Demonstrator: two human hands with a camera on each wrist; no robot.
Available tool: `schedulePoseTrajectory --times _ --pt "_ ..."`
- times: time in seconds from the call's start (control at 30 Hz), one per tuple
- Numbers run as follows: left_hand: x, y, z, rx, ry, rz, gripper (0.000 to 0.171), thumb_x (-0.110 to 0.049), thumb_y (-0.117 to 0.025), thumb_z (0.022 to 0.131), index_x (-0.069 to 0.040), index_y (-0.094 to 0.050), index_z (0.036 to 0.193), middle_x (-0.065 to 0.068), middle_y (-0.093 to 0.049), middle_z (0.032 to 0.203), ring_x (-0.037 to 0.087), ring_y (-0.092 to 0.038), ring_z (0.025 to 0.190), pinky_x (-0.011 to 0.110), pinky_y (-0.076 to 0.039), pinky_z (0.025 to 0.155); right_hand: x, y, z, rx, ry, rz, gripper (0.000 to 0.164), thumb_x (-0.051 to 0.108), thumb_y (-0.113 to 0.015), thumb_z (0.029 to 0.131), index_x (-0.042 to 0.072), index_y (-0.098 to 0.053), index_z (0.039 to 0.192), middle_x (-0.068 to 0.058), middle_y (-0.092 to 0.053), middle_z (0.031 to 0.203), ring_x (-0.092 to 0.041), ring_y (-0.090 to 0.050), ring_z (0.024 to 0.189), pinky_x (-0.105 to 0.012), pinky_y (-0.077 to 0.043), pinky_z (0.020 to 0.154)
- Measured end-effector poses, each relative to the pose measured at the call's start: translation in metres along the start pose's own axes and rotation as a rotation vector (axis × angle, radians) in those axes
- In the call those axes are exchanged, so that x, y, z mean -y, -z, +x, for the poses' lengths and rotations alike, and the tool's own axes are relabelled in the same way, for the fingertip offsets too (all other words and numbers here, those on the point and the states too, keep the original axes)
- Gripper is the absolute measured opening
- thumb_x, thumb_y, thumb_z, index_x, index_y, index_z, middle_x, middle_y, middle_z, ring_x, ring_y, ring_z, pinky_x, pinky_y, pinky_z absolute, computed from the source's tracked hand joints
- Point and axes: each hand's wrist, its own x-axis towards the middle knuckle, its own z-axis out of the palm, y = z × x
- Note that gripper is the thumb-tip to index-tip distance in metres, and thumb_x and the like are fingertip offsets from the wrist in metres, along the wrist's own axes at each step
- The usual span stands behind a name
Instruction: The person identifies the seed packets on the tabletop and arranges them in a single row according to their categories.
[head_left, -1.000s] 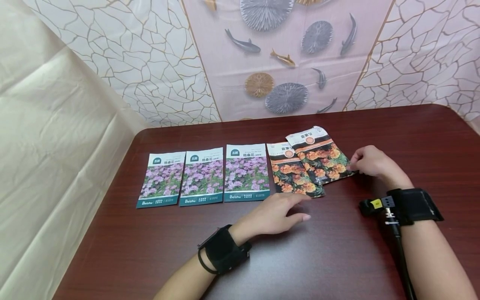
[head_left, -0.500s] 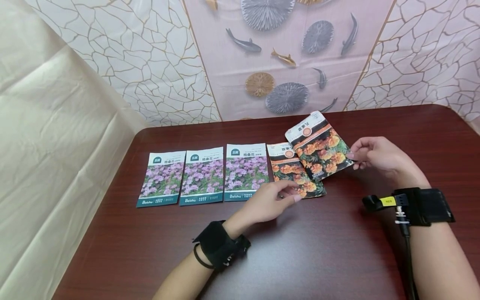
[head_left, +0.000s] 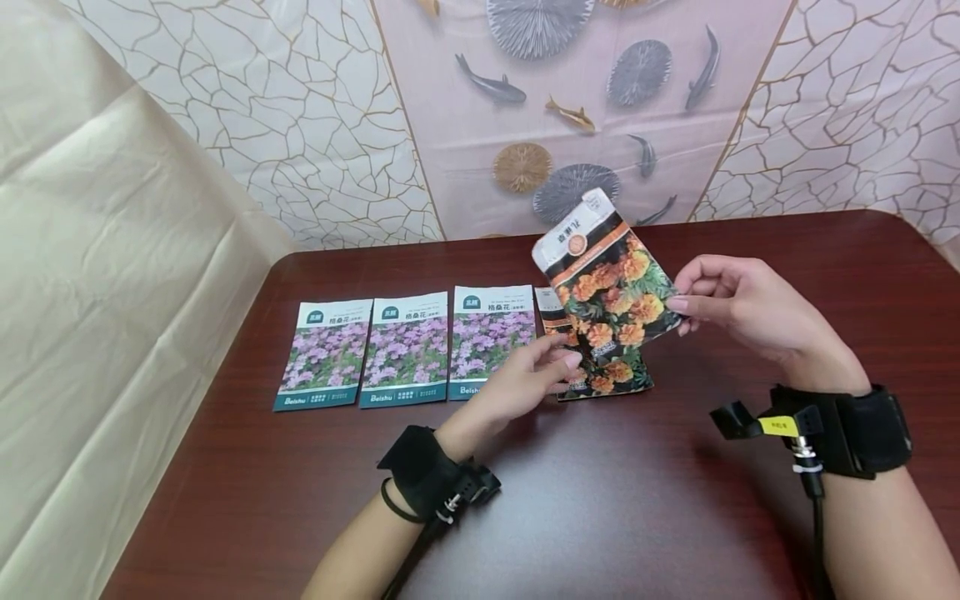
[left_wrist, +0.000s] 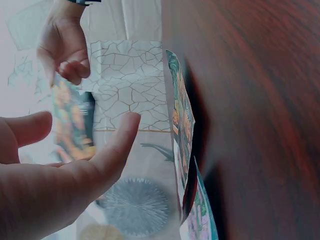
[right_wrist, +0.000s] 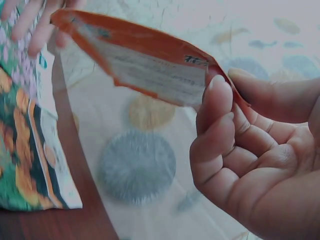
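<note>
Between thumb and fingers my right hand (head_left: pixel 750 312) pinches the right edge of an orange-flower seed packet (head_left: pixel 611 287), tilted and raised off the table. Its orange back (right_wrist: pixel 160 65) shows in the right wrist view. A second orange-flower seed packet (head_left: pixel 618 375) lies beneath it, partly covered. My left hand (head_left: pixel 517 383) hovers by the lower left of the raised packet; in the left wrist view its thumb and finger stand apart with nothing between them. Three purple-flower seed packets lie in a row to the left: one outer (head_left: pixel 322 354), one middle (head_left: pixel 405 350), one nearest my left hand (head_left: pixel 491 325).
The dark red wooden table (head_left: pixel 247 483) ends at a patterned cloth (head_left: pixel 517 200) behind. Pale cloth (head_left: pixel 112 292) hangs along the left side. Each wrist wears a black strap with a camera, and a cable (head_left: pixel 817 533) runs down the right forearm.
My right hand has lifted the upper orange-flower packet off the table and brought it leftward, tilting it. The left hand has shifted slightly left and up. The purple-flower packets have stayed put.
</note>
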Motion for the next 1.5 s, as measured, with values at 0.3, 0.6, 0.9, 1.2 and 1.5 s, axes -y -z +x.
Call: schedulePoseTrajectory --times 0.3,0.6,0.9,1.2,1.5 --pt "-0.006 0.003 -0.001 -0.091 -0.022 -0.408 0.045 -0.006 -0.044 0.096 0.001 -0.029 0.138 0.016 -0.050 0.111 0.036 -0.050 0.104 0.036 -0.047 0.088 0.015 -0.011 -0.005 0.064 0.085 -0.093 0.005 0.000 -0.058 0.088 0.001 -0.053 0.087 -0.012 -0.063 0.069 -0.019 -0.058 0.063 -0.030 -0.042 0.054" --pt "-0.003 0.004 -0.003 -0.235 -0.116 -0.368 0.031 -0.004 -0.047 0.095 0.001 -0.042 0.125 0.017 -0.056 0.109 0.021 -0.057 0.096 0.035 -0.051 0.080 0.008 -0.010 -0.002 0.231 0.080 -0.084 0.010 -0.001 -0.059 0.086 0.001 -0.051 0.081 -0.011 -0.062 0.069 -0.022 -0.061 0.065 -0.031 -0.050 0.059" --pt "0.001 0.005 -0.002 -0.265 -0.157 -0.335 0.010 -0.001 -0.050 0.093 -0.004 -0.042 0.098 -0.001 -0.052 0.074 0.008 -0.047 0.063 0.031 -0.053 0.066 0.004 -0.008 -0.002 0.290 0.014 -0.199 0.009 0.008 -0.066 0.084 0.004 -0.058 0.081 -0.005 -0.055 0.069 -0.013 -0.051 0.062 -0.029 -0.045 0.053" --pt "0.002 0.004 -0.002 -0.255 -0.153 -0.237 0.010 -0.003 -0.053 0.091 -0.001 -0.047 0.099 -0.002 -0.055 0.071 0.009 -0.053 0.070 0.030 -0.053 0.063 0.003 -0.010 0.000 0.181 -0.046 -0.239 0.021 0.013 -0.061 0.088 -0.002 -0.059 0.103 -0.009 -0.062 0.075 -0.021 -0.059 0.064 -0.031 -0.051 0.059" --pt "0.004 0.002 -0.004 -0.253 -0.134 -0.161 0.018 -0.003 -0.054 0.091 0.002 -0.050 0.107 0.006 -0.062 0.081 0.010 -0.056 0.067 0.037 -0.054 0.066 0.000 -0.014 0.003 0.152 0.007 -0.198 0.015 0.009 -0.058 0.090 -0.003 -0.056 0.100 -0.009 -0.054 0.061 -0.021 -0.049 0.050 -0.030 -0.042 0.045"
